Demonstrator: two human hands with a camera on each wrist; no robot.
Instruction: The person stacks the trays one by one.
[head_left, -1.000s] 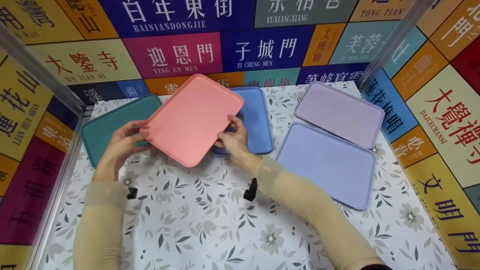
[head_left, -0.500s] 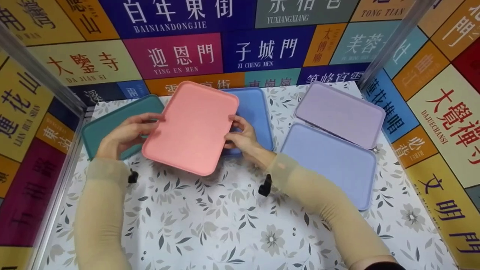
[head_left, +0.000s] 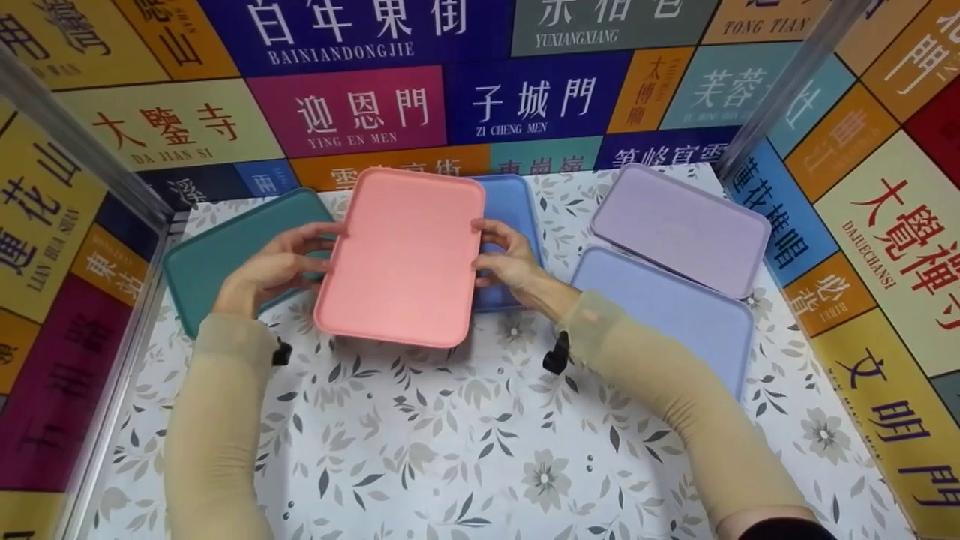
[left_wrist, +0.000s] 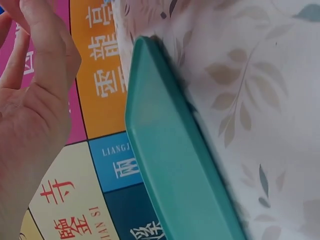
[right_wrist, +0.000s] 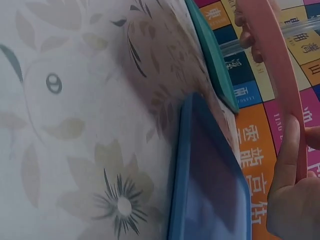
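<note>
A pink rectangular tray [head_left: 405, 259] is held up between both hands, its short side toward the person. My left hand [head_left: 281, 262] grips its left long edge, and my right hand [head_left: 514, 259] pinches the right one. In the right wrist view the pink tray [right_wrist: 277, 55] shows edge-on, raised above the tabletop. Beneath it to the left lies a green tray [head_left: 232, 255], partly covered by the left hand. On the other side a blue tray [head_left: 510, 217] lies flat, its left part hidden behind the pink one.
At the right, a lavender tray [head_left: 682, 229] lies behind a periwinkle tray [head_left: 660, 315], which the right forearm partly covers. A white tabletop [head_left: 420, 450] with leaf patterns spreads in front. Colourful panels with lettering [head_left: 345, 109] enclose the back and sides.
Both hands have turned the pink tray from a slanted position to nearly straight and shifted it slightly right. The other trays lie where they were.
</note>
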